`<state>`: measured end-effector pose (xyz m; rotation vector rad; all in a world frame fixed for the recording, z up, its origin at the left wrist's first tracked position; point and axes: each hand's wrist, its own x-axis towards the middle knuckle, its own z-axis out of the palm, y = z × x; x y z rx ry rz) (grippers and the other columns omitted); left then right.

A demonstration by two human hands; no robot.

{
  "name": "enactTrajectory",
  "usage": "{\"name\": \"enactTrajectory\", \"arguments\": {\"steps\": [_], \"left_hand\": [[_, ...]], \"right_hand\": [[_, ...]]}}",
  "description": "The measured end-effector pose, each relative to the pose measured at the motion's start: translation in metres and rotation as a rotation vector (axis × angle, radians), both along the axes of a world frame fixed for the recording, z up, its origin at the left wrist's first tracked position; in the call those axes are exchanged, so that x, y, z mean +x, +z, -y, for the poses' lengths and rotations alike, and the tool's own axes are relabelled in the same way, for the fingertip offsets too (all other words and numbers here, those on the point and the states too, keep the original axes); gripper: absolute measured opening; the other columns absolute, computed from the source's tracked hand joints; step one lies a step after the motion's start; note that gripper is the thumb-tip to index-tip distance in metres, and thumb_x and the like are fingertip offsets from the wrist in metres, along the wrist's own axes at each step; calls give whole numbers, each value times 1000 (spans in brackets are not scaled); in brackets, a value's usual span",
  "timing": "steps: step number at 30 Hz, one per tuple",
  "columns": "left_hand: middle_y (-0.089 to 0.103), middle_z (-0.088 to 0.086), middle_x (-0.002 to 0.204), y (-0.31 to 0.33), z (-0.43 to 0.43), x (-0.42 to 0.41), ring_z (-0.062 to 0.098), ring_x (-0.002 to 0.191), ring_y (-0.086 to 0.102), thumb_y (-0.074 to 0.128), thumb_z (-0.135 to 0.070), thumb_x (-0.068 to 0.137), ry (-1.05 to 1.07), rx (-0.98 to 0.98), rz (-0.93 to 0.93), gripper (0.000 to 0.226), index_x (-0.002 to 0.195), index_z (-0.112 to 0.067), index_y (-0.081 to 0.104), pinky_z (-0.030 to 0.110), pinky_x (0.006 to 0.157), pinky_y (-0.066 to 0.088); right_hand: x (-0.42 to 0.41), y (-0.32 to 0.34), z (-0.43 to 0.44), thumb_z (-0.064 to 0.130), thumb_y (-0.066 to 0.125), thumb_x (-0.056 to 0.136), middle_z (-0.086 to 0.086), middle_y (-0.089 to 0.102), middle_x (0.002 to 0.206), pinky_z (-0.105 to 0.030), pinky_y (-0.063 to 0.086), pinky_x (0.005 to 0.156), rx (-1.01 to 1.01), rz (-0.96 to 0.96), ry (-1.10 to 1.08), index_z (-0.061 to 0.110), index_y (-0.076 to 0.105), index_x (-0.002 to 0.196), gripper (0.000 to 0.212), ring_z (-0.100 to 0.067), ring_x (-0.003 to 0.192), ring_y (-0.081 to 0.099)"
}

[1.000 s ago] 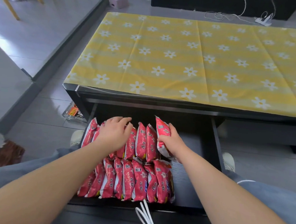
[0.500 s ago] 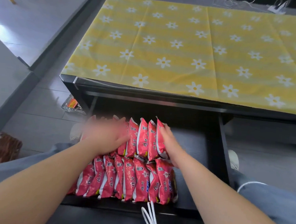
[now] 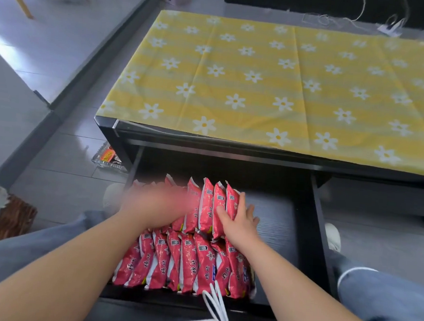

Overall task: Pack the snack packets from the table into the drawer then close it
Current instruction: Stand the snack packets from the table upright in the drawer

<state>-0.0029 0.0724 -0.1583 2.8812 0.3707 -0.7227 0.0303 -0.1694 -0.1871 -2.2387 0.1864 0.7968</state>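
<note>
The black drawer (image 3: 278, 230) under the table (image 3: 206, 148) stands pulled out. Red snack packets stand on edge in it in two rows, a back row (image 3: 205, 205) and a front row (image 3: 186, 266). My left hand (image 3: 156, 206) is blurred by motion and lies flat over the left part of the back row. My right hand (image 3: 239, 225) clasps the rightmost packets of that row, thumb on the near face and fingers on the far side. No packets lie on the yellow flowered cloth (image 3: 273, 89) that covers the tabletop.
The right third of the drawer floor is bare. A white cord (image 3: 217, 308) dangles over the drawer's front edge. My knees flank the drawer. On the floor to the left lie a clear tray (image 3: 108, 157) and a brown woven thing (image 3: 13, 216).
My right hand set its packet upright at the right end of the back row and now holds that end. My left hand slid across the row's left part. The view tilted.
</note>
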Motion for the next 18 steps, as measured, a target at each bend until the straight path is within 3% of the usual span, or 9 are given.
{"name": "enactTrajectory", "arguments": {"steps": [3,7,11,14,18], "left_hand": [[-5,5,174,4,7,11,47,157,1,24,-97,75,186,-75,176,89,152,-53,32,77,117,9],[-6,-3,174,7,28,31,41,158,-15,19,-96,77,17,-28,309,87,155,-58,10,85,109,-4],[14,-6,174,-1,52,41,36,159,9,19,-100,72,-176,-109,86,92,153,-63,-5,84,109,11],[32,-1,168,-10,61,36,37,153,27,16,-102,69,-234,-18,-11,102,158,-53,11,77,108,25],[45,1,157,-14,62,30,36,143,40,18,-103,65,-229,19,-13,107,154,-47,29,72,106,30]], "right_hand": [[-11,2,7,92,33,83,-4,-14,174,-70,10,122,-2,-67,-162,52,-11,159,97,-46,158,-9],[-30,-5,11,90,36,85,0,-14,174,-68,7,123,13,-121,-41,58,-16,155,93,-49,157,-7],[-31,-5,10,92,42,81,2,-19,173,-65,3,123,6,-134,23,56,-24,153,104,-50,156,-14],[-32,-6,11,91,50,78,0,-22,173,-64,2,124,-3,-141,49,54,-29,152,114,-51,155,-14],[-37,-7,11,90,60,72,-3,-24,172,-64,2,124,-9,-144,66,53,-34,150,127,-51,155,-13]]}}
